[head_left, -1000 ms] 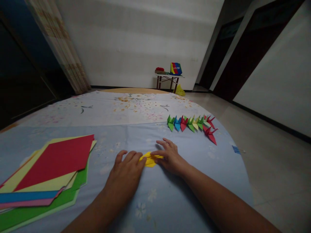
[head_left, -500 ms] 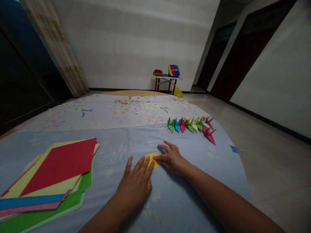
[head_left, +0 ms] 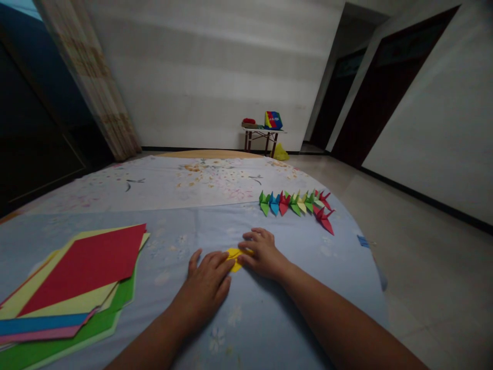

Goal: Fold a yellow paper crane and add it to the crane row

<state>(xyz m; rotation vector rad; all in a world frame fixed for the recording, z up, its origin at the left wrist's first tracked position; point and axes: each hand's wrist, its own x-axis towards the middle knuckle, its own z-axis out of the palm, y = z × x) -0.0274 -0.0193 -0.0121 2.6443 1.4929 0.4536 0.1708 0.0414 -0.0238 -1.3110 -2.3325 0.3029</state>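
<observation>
A small piece of folded yellow paper [head_left: 235, 264] lies on the blue part of the tablecloth, between my two hands. My left hand [head_left: 208, 277] rests palm down, with its fingers stretched out and the fingertips on the paper's left side. The thumb is apart from the paper. From the right, my right hand [head_left: 264, 252] holds the paper's edge between thumb and index finger. Its other fingers are bent above the cloth. My fingers hide part of the folds.
At the left lies a stack of coloured paper sheets [head_left: 92, 267], red on top. Several folded paper cranes [head_left: 285, 204] stand in a row at the right, with a red crane [head_left: 324, 221] just in front. Beyond the round table is a small side table [head_left: 262, 131] against the wall.
The view has shifted slightly, so the table's things appear a little lower and further left. My right thumb and index finger have parted around the yellow paper's edge, and more of its folds show.
</observation>
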